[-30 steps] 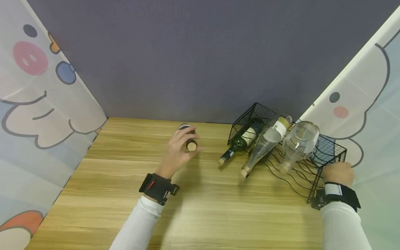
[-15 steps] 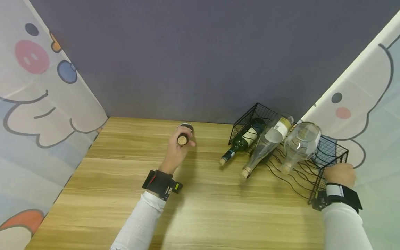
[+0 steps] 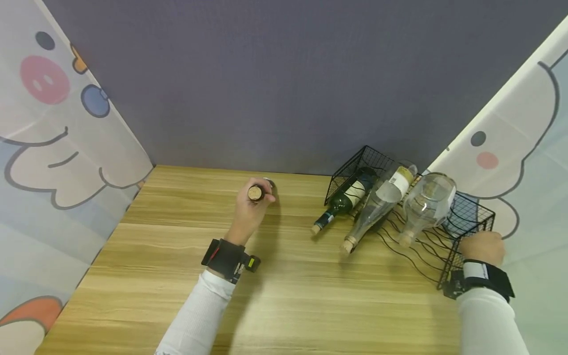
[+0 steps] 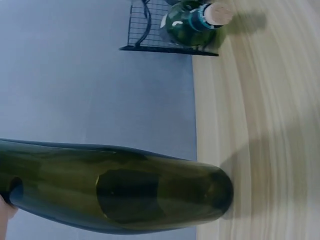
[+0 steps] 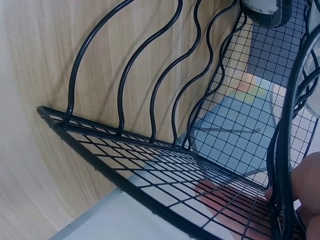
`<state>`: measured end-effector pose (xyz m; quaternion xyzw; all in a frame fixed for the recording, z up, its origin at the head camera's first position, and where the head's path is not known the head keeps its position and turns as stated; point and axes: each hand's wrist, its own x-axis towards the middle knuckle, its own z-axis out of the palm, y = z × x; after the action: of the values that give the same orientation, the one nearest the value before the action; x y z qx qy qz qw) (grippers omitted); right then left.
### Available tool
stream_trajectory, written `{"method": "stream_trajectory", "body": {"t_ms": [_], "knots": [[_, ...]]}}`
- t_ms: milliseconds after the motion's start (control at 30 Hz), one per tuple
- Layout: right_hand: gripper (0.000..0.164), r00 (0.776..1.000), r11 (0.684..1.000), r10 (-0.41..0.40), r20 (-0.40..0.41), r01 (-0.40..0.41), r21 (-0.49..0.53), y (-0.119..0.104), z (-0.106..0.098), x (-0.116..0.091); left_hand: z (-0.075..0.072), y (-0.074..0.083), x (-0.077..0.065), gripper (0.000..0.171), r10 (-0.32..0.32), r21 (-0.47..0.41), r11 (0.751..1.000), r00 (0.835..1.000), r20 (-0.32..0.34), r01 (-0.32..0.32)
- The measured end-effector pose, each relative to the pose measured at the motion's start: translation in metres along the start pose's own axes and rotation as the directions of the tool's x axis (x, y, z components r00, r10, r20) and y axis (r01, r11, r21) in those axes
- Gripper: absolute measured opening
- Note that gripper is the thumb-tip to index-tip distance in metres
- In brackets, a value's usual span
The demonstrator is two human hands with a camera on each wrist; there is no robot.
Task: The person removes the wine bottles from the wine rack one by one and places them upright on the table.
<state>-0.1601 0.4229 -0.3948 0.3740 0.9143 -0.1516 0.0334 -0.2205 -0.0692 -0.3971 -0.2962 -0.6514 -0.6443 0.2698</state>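
My left hand grips a dark green wine bottle around its neck. Its cork faces up toward the head camera. In the left wrist view the long green glass bottle has its base at the wooden tabletop, and only a bit of a finger shows at the neck. Over on the right, my right hand holds the end of a black wire wine rack. In the right wrist view its fingers curl round the upper wires of that end.
Three corked bottles lie in the rack: a dark green one, a tall clear one and a round clear one. A grey wall stands behind the wooden table. Cartoon-printed curtains flank both sides.
The left fingers have gone from spread beside the wine bottle to wrapped around its neck. The bottle's top has shifted left and slightly back. My right hand stays on the rack.
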Motion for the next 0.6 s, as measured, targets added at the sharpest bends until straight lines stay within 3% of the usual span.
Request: {"method": "stream_trajectory", "body": {"t_ms": [200,367,467,600], "knots": [[0.06,1.0,0.999,0.028,-0.003,-0.028,0.018,0.002,0.0,0.003,-0.001,0.006,0.007,0.056,-0.111,-0.002,0.994,0.994,-0.015,0.111],[0.061,0.999,0.998,0.053,-0.009,-0.053,0.03,0.004,-0.006,0.007,0.002,0.017,0.02,0.028,-0.2,0.008,0.98,0.98,0.012,0.2],[0.062,0.998,0.998,0.055,-0.006,-0.055,0.027,0.003,-0.007,0.007,0.002,0.022,0.025,0.017,-0.229,0.016,0.973,0.973,-0.005,0.229],[0.062,0.999,0.999,0.034,-0.008,-0.034,0.007,0.002,-0.006,0.006,0.001,0.028,0.03,0.019,-0.236,0.061,0.969,0.971,-0.048,0.239]]}}
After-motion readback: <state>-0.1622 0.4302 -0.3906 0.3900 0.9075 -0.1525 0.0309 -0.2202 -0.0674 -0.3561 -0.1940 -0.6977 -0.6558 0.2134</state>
